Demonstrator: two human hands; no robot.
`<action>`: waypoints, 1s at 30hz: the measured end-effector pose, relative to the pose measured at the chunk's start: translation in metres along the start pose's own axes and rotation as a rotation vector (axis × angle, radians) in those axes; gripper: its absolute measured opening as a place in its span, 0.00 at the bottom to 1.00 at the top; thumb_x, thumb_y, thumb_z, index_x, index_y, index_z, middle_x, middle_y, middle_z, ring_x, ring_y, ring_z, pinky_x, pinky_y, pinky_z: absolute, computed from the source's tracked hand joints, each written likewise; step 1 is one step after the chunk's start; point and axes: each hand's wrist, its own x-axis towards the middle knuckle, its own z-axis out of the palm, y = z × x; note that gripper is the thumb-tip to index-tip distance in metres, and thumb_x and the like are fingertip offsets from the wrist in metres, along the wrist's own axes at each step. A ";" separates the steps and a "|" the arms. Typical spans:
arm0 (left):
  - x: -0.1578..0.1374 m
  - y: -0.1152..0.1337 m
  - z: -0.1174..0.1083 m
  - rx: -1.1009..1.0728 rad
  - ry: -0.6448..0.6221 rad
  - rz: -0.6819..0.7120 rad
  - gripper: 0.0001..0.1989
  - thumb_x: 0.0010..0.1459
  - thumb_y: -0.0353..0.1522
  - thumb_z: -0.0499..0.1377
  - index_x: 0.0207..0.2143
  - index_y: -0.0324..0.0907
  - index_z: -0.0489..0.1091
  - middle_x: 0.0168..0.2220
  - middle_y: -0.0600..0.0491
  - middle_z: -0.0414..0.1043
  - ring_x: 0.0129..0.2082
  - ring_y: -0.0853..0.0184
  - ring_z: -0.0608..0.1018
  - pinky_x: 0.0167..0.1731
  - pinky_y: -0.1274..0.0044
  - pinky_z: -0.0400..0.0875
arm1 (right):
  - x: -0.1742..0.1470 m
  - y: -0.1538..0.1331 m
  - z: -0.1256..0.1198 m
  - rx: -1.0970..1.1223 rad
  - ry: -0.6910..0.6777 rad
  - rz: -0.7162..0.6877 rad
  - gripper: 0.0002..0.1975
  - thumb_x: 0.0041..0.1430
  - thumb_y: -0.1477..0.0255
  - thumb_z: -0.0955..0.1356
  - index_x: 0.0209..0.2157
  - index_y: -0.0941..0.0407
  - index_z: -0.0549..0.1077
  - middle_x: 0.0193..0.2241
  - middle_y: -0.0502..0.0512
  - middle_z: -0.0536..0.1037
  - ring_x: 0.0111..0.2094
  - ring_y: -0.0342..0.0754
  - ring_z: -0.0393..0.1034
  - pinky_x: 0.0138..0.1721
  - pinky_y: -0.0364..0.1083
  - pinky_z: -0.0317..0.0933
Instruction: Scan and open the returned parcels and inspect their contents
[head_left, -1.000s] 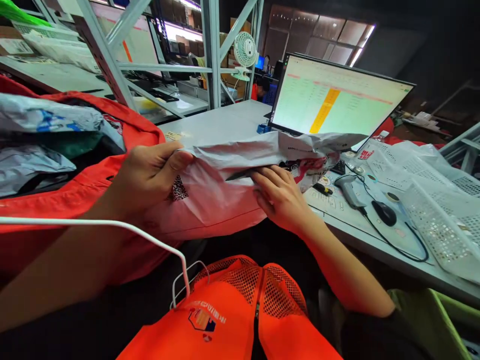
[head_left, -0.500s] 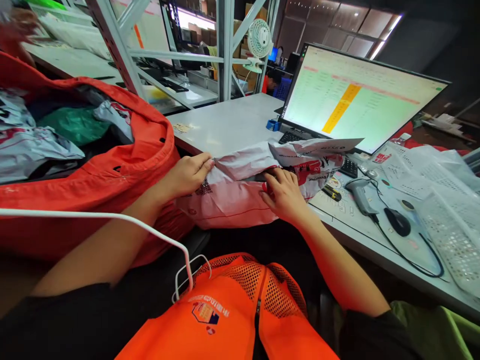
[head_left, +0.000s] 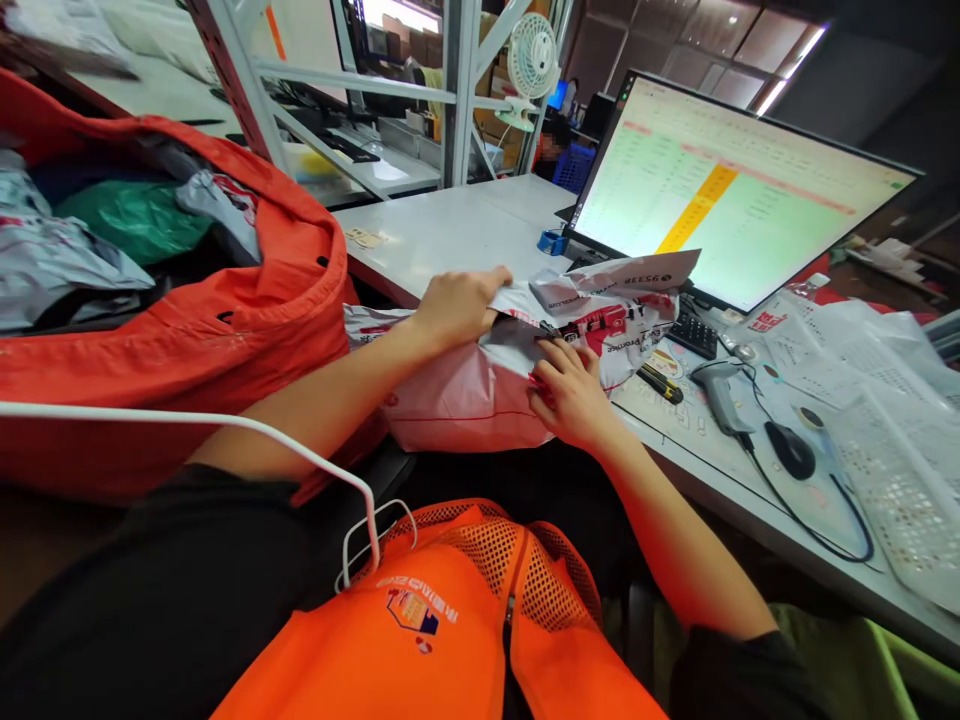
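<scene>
A white plastic courier bag (head_left: 465, 400) with red and black print lies across the desk edge in front of me. A slit along its upper side shows dark contents. My left hand (head_left: 461, 305) is closed on the bag's upper layer at the slit, knuckles up. My right hand (head_left: 570, 390) has its fingers curled on the bag beside the slit, gripping its lower layer. A small red thing shows at the right thumb and forefinger; what it is I cannot make out. The bag's printed flap (head_left: 622, 280) sticks up to the right.
A large red fabric bin (head_left: 300, 300) with plastic parcels stands at left. On the desk are a monitor (head_left: 735, 190), a yellow-black box cutter (head_left: 660, 383), a barcode scanner (head_left: 720, 395), a mouse (head_left: 790, 449) and a white basket (head_left: 900, 480). A white cable (head_left: 225, 415) crosses at lower left.
My left hand has moved right from the bag's left end to its middle, near my right hand. The slit stands wider. My right hand stays at nearly the same spot.
</scene>
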 end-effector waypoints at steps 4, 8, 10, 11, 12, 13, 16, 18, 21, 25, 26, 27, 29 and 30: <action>0.015 -0.013 -0.007 -0.302 -0.002 -0.087 0.19 0.58 0.28 0.55 0.49 0.42 0.81 0.41 0.49 0.83 0.41 0.57 0.82 0.43 0.72 0.72 | -0.011 -0.002 -0.002 0.057 0.061 -0.113 0.03 0.67 0.72 0.67 0.38 0.53 0.73 0.65 0.62 0.74 0.68 0.60 0.62 0.63 0.61 0.51; 0.018 -0.021 -0.011 -0.290 0.170 -0.185 0.24 0.56 0.24 0.53 0.51 0.40 0.80 0.44 0.48 0.83 0.44 0.59 0.80 0.45 0.73 0.70 | -0.023 -0.001 -0.004 0.095 0.180 -0.108 0.07 0.68 0.71 0.68 0.33 0.52 0.71 0.57 0.59 0.80 0.59 0.59 0.69 0.56 0.58 0.56; 0.019 -0.032 -0.014 -0.221 0.242 -0.244 0.25 0.57 0.23 0.53 0.54 0.39 0.78 0.47 0.47 0.82 0.47 0.59 0.78 0.48 0.73 0.68 | -0.032 0.000 -0.008 0.104 0.237 -0.106 0.11 0.69 0.71 0.68 0.30 0.52 0.69 0.47 0.57 0.83 0.50 0.56 0.72 0.50 0.56 0.58; 0.020 -0.041 -0.016 -0.199 0.259 -0.268 0.24 0.59 0.23 0.53 0.55 0.39 0.77 0.48 0.47 0.82 0.48 0.60 0.77 0.49 0.73 0.67 | -0.037 0.000 -0.011 0.109 0.255 -0.116 0.13 0.69 0.72 0.68 0.29 0.52 0.67 0.43 0.56 0.83 0.45 0.54 0.72 0.48 0.55 0.58; 0.022 -0.052 -0.019 -0.185 0.272 -0.289 0.23 0.61 0.24 0.54 0.56 0.39 0.76 0.49 0.48 0.81 0.48 0.61 0.76 0.51 0.73 0.67 | -0.043 -0.001 -0.015 0.116 0.267 -0.131 0.13 0.69 0.73 0.68 0.28 0.52 0.66 0.38 0.55 0.82 0.42 0.52 0.72 0.46 0.54 0.58; 0.024 -0.065 -0.022 -0.174 0.292 -0.315 0.22 0.64 0.25 0.54 0.57 0.38 0.75 0.51 0.49 0.80 0.48 0.63 0.75 0.52 0.73 0.66 | -0.049 -0.002 -0.018 0.125 0.270 -0.148 0.14 0.69 0.74 0.68 0.27 0.53 0.65 0.36 0.54 0.81 0.40 0.51 0.71 0.45 0.54 0.58; 0.034 -0.107 -0.034 -0.136 0.312 -0.469 0.18 0.68 0.29 0.57 0.59 0.37 0.73 0.55 0.52 0.78 0.47 0.68 0.70 0.57 0.72 0.64 | -0.067 -0.006 -0.029 0.149 0.257 -0.184 0.15 0.69 0.77 0.67 0.28 0.53 0.64 0.32 0.52 0.78 0.38 0.49 0.71 0.44 0.53 0.59; 0.039 -0.126 -0.040 -0.086 0.220 -0.570 0.18 0.67 0.30 0.60 0.57 0.35 0.74 0.56 0.53 0.77 0.47 0.68 0.69 0.58 0.70 0.64 | -0.076 -0.008 -0.031 0.156 0.253 -0.196 0.14 0.68 0.78 0.68 0.29 0.53 0.65 0.32 0.53 0.78 0.38 0.49 0.72 0.42 0.53 0.60; 0.034 -0.118 -0.042 0.008 0.025 -0.478 0.18 0.66 0.32 0.61 0.57 0.34 0.74 0.52 0.50 0.78 0.50 0.63 0.72 0.57 0.68 0.65 | -0.083 -0.011 -0.025 0.222 0.238 -0.184 0.13 0.67 0.78 0.69 0.29 0.53 0.66 0.42 0.58 0.81 0.47 0.53 0.73 0.46 0.54 0.66; -0.009 -0.059 -0.031 0.004 0.014 -0.119 0.29 0.62 0.40 0.67 0.62 0.38 0.68 0.55 0.42 0.75 0.57 0.52 0.75 0.59 0.66 0.66 | -0.089 -0.017 -0.006 0.415 0.188 -0.142 0.13 0.66 0.79 0.69 0.29 0.53 0.66 0.55 0.62 0.78 0.60 0.57 0.69 0.57 0.59 0.69; -0.023 -0.044 -0.025 -0.032 0.015 -0.044 0.29 0.62 0.42 0.67 0.61 0.38 0.67 0.55 0.41 0.74 0.57 0.51 0.75 0.59 0.66 0.67 | -0.091 -0.019 -0.002 0.450 0.181 -0.133 0.13 0.66 0.79 0.69 0.29 0.53 0.66 0.56 0.62 0.78 0.61 0.58 0.69 0.58 0.60 0.69; -0.035 -0.032 -0.018 -0.078 -0.018 0.012 0.28 0.64 0.45 0.65 0.59 0.38 0.68 0.54 0.41 0.75 0.56 0.52 0.76 0.58 0.66 0.68 | -0.094 -0.020 0.002 0.477 0.178 -0.122 0.13 0.66 0.79 0.69 0.29 0.52 0.66 0.57 0.62 0.77 0.62 0.58 0.68 0.58 0.60 0.70; -0.050 -0.019 0.003 -0.148 -0.213 0.057 0.28 0.65 0.51 0.62 0.55 0.38 0.71 0.51 0.41 0.77 0.51 0.52 0.80 0.54 0.67 0.72 | -0.098 -0.024 0.006 0.508 0.186 -0.104 0.13 0.65 0.79 0.69 0.28 0.53 0.65 0.57 0.61 0.77 0.62 0.58 0.69 0.58 0.61 0.70; -0.053 -0.018 0.015 -0.151 -0.332 0.041 0.32 0.64 0.54 0.61 0.55 0.37 0.71 0.50 0.40 0.78 0.50 0.51 0.80 0.52 0.67 0.73 | -0.100 -0.026 0.007 0.517 0.198 -0.095 0.13 0.65 0.80 0.69 0.28 0.53 0.65 0.57 0.61 0.77 0.62 0.58 0.69 0.58 0.61 0.70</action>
